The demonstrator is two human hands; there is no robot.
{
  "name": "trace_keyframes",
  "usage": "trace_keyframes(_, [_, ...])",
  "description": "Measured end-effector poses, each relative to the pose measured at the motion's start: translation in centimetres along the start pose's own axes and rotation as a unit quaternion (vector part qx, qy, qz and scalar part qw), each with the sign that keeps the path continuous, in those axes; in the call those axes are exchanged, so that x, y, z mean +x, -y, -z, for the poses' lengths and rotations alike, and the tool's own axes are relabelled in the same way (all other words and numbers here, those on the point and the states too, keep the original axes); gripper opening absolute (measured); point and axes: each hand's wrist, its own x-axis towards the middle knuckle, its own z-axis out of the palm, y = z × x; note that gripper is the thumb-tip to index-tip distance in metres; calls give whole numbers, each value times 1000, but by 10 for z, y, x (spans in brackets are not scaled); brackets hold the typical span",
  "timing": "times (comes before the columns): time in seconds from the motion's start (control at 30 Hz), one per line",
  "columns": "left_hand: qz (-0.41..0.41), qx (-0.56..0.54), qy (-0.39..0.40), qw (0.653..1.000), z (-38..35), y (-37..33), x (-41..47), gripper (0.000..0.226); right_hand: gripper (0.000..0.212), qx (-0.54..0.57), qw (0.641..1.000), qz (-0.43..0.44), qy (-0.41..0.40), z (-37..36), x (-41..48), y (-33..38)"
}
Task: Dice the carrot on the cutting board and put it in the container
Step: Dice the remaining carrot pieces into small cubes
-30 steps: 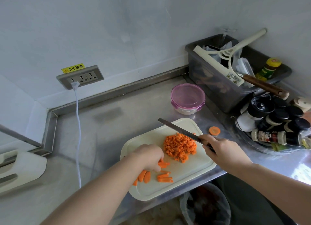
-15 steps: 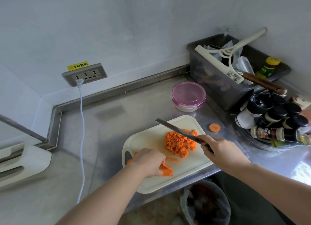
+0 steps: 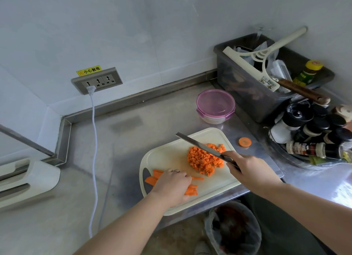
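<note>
1. Now, your left hand (image 3: pixel 172 186) lies knuckles-up on the near left part of the cutting board (image 3: pixel 171 153). Its fingers are curled down over a bundle of carrot strips (image 3: pixel 191 191) and hold them to the board. The fingertips are hidden under the hand.
2. Your right hand (image 3: pixel 251 171) is wrapped firmly round the handle of the kitchen knife (image 3: pixel 198 145). The blade slants away to the left across the far side of the diced carrot (image 3: pixel 204 159). You cannot tell whether its edge touches the pile.
3. That diced carrot sits heaped on the right half of the board, with a few loose cubes beyond the blade.
4. Some flat carrot slices (image 3: pixel 151 179) lie just left of your left hand, beside the slot at the board's left edge.
5. A round container (image 3: pixel 215 106) stands on the steel counter (image 3: pixel 133 132) past the board's far right corner, apart from it. Its pink lid is clipped on.
6. One carrot round (image 3: pixel 245 142) lies on the counter just off the board's right edge.
7. Along the counter's right edge stand a grey tub (image 3: pixel 247 94) holding a squeegee (image 3: pixel 253 68), and a cluster of black-capped spice jars (image 3: pixel 304 132).
8. A white cable (image 3: pixel 93 140) hangs from the wall socket (image 3: pixel 97 80) down across the counter.
</note>
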Motion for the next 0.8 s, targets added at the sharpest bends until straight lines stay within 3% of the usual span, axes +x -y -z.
trace_keyframes(0.27, [85, -104, -49, 990, -6, -9, -2, 38, 34, 11, 1000, 9, -8, -2, 2, 0])
trace_keyframes(0.37, [111, -182, -73, 974, 1, -3, 6, 28, 34, 13, 1000, 8, -11, -2, 1, -1])
trace_keyframes(0.53, [75, -125, -57, 988, 8, -4, 26, 22, 32, 1, 1000, -3, -10, -1, -2, -2])
trace_keyframes(0.8, [90, -41, -17, 995, 12, 1, 33, 20, 33, 5, 1000, -16, -13, 3, -7, -3])
